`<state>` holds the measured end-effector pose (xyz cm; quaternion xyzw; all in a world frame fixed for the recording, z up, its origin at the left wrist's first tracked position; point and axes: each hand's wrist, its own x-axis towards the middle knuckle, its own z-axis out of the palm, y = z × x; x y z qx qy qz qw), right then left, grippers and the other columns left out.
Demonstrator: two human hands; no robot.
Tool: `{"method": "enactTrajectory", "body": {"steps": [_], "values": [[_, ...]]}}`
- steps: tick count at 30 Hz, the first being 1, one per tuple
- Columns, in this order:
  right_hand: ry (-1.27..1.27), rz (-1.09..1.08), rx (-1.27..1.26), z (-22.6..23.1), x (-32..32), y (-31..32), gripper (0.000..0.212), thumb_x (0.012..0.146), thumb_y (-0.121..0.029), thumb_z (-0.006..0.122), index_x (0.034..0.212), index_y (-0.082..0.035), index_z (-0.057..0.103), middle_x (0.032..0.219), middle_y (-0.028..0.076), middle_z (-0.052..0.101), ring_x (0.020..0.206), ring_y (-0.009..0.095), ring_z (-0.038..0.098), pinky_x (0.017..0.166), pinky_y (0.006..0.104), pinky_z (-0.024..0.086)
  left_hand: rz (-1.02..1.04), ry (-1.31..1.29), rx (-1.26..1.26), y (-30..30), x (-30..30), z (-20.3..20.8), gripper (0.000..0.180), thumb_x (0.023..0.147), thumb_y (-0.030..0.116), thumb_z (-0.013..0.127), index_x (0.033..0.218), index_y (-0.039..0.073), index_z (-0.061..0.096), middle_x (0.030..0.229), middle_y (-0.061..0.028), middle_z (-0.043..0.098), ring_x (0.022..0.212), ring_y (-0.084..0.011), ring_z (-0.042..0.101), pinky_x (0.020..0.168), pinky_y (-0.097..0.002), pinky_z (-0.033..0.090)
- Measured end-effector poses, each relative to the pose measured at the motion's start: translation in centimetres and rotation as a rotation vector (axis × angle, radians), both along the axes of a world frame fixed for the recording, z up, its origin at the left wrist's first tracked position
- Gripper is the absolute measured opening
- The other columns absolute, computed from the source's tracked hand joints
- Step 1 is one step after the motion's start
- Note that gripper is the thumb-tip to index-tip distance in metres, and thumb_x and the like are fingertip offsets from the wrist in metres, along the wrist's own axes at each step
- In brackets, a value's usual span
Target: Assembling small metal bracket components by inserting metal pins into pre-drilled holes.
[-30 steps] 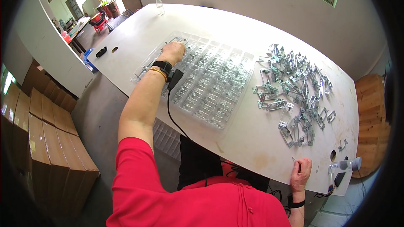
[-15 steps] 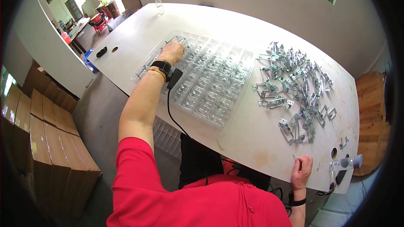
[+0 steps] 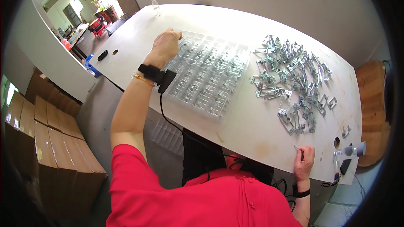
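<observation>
Here, curling the left hand [image 3: 166, 45] at a clear plastic compartmented tray [image 3: 210, 39], grip impossible to tell, pinching a thin grey strip [image 3: 296, 147] with the right hand [image 3: 304, 162].

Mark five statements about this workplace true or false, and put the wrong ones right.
1. The left hand is at the left side of the clear compartment tray. True.
2. The metal bracket heap lies left of the tray. False: the metal bracket heap lies right of it.
3. The right hand pinches a small thin piece. True.
4. The left sleeve is blue. False: the left sleeve is red.
5. Cardboard boxes stand on the floor, at left. True.
</observation>
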<state>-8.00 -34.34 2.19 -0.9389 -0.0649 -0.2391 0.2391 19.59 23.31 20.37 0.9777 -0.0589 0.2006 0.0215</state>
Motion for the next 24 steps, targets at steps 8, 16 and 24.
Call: {"method": "enactTrajectory", "body": {"steps": [8, 16, 24], "values": [[-0.017, -0.001, 0.011, 0.2, 0.0, 0.0, 0.012, 0.091, 0.001, 0.07, 0.1, -0.005, 0.064, 0.102, 0.017, 0.061, 0.1, 0.038, 0.061, 0.089, 0.0466, 0.049, -0.525, -0.243, -0.521, -12.7, -11.1, 6.3, 0.008, 0.094, 0.001, 0.074, 0.102, 0.0, 0.071, 0.088, -0.0063, 0.067, 0.075, -0.0155, 0.06, 0.072, -0.0287, 0.05], [-0.046, -0.032, -0.028, -0.1, 0.2, 0.0, 0.012, 0.091, -0.005, 0.073, 0.1, -0.008, 0.065, 0.105, 0.016, 0.063, 0.101, 0.038, 0.062, 0.091, 0.0484, 0.049, -1.064, -0.363, -0.697, -23.0, -19.3, 7.8, 0.022, 0.082, -0.003, 0.082, 0.1, 0.002, 0.072, 0.083, -0.0052, 0.066, 0.068, -0.0169, 0.057, 0.069, -0.0335, 0.051], [-0.054, -0.044, -0.095, -0.2, 0.3, 0.3, 0.013, 0.092, -0.007, 0.073, 0.102, -0.008, 0.065, 0.105, 0.014, 0.062, 0.103, 0.036, 0.062, 0.093, 0.047, 0.049, -1.504, -0.183, -1.251, -26.1, -22.5, 8.2, 0.016, 0.08, -0.001, 0.078, 0.095, 0.003, 0.073, 0.072, -0.0058, 0.059, 0.055, -0.0188, 0.053, 0.06, -0.0346, 0.049]]}}
